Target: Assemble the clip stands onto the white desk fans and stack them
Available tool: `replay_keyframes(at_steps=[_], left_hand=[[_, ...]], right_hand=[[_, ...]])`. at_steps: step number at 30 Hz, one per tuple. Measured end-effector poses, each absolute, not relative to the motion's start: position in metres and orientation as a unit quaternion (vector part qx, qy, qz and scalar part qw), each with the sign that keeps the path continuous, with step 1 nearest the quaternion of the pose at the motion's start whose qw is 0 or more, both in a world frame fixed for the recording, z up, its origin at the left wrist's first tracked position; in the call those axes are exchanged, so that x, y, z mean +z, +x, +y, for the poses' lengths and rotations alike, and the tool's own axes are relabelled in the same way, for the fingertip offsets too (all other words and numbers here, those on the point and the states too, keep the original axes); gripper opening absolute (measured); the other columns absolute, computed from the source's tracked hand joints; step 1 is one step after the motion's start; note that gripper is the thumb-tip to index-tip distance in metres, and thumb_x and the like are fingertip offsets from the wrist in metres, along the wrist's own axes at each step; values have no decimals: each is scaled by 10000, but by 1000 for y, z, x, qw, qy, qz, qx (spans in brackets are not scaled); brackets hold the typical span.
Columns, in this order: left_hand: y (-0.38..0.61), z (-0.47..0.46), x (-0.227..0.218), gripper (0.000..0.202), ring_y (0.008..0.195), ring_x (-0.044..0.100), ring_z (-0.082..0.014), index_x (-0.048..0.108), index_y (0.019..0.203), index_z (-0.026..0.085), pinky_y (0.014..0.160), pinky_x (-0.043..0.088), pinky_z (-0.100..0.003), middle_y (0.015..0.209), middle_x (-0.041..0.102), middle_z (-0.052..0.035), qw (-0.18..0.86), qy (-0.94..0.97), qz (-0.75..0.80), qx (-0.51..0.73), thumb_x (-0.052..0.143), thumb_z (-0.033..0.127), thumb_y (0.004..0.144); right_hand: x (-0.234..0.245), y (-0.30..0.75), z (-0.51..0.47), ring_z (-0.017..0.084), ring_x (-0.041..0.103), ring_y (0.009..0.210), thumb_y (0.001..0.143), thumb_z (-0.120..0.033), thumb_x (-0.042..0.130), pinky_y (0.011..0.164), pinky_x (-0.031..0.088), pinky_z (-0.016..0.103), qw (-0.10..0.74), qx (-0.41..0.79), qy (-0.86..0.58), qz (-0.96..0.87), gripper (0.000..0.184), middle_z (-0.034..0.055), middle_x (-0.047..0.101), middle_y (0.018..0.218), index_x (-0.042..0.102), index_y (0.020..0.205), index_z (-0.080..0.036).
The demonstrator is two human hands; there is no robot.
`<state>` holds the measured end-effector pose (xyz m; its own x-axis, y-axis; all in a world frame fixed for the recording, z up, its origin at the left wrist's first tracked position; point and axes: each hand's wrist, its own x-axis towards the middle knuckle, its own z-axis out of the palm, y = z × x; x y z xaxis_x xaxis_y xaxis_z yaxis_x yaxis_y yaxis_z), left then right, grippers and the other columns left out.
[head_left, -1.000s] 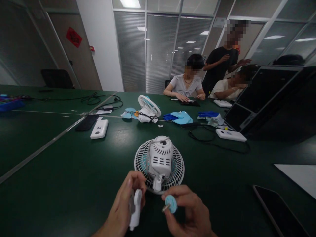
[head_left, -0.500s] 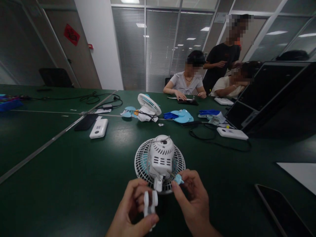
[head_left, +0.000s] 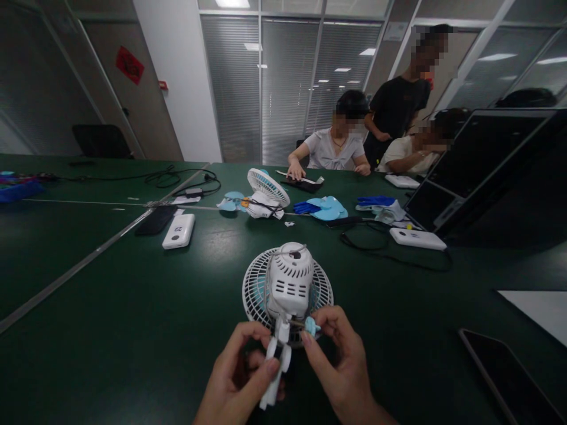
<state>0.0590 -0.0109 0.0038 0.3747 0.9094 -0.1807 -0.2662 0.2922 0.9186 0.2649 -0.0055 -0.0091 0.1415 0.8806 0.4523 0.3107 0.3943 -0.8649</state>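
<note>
A small white fan (head_left: pixel 290 277) lies face down on the green table, its round grille under the motor housing and its stem pointing towards me. In my left hand (head_left: pixel 237 375) is a white plastic clip (head_left: pixel 273 378), pinched between thumb and fingers, with its two-lobed end close to the fan's stem. Whether the clip touches the stem I cannot tell. My right hand (head_left: pixel 341 360) pinches a light-blue knob screw (head_left: pixel 312 326) by its head. Its metal shaft points left, close beside the stem.
Behind stands another small fan (head_left: pixel 266 200), with blue fan blades (head_left: pixel 328 208) and gloves nearby. A white power bank (head_left: pixel 178 231) lies to the left, a phone (head_left: pixel 509 378) at the right. A black case (head_left: pixel 487 171) stands at the back right. Several people are across the table.
My left hand has turned the clip and brought it up to the fan's stem. My right hand has moved the knob screw slightly left. Across the table, a person's hand has shifted left.
</note>
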Motion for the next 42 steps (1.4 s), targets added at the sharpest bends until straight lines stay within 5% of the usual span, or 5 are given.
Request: replay_keyframes(at_steps=[10, 22, 31, 38, 42], left_hand=[[61, -9, 13, 407, 647, 532, -78, 562, 1008, 229, 596, 424, -173, 758, 560, 57, 676, 429, 405, 442, 825, 508, 870], [56, 17, 21, 488, 598, 670, -148, 719, 1045, 178, 555, 532, -233, 793, 717, -14, 653, 434, 458, 419, 846, 579, 798], [47, 9, -7, 395, 1021, 708, -216, 714, 1328, 340, 864, 649, -337, 1389, 547, -88, 642, 511, 343, 457, 752, 404, 940], [49, 0, -5, 348, 953, 718, -176, 763, 1199, 255, 813, 618, -229, 1318, 618, -91, 625, 464, 402, 482, 811, 412, 892], [44, 3, -4, 278, 1082, 717, -223, 762, 1212, 283, 880, 636, -267, 1334, 612, -102, 611, 520, 376, 464, 740, 384, 953]], right_hand=[[-7, 257, -10, 157, 635, 731, 960, -227, 678, 673, 526, 250, 561, 246, -484, -625, 117, -21, 597, 831, 563, 959, -252], [-9, 258, -10, 140, 636, 749, 984, -221, 658, 702, 532, 239, 552, 297, -471, -621, 118, -25, 587, 868, 544, 984, -251], [-5, 263, -7, 125, 595, 673, 960, -198, 650, 638, 502, 230, 530, 260, -483, -647, 140, -46, 550, 805, 524, 928, -250], [0, 261, -7, 145, 652, 733, 963, -190, 672, 687, 531, 259, 523, 225, -464, -678, 129, -28, 633, 839, 558, 950, -250], [-1, 259, -6, 147, 687, 743, 952, -183, 734, 696, 541, 263, 535, 200, -419, -705, 198, -27, 679, 855, 548, 930, -249]])
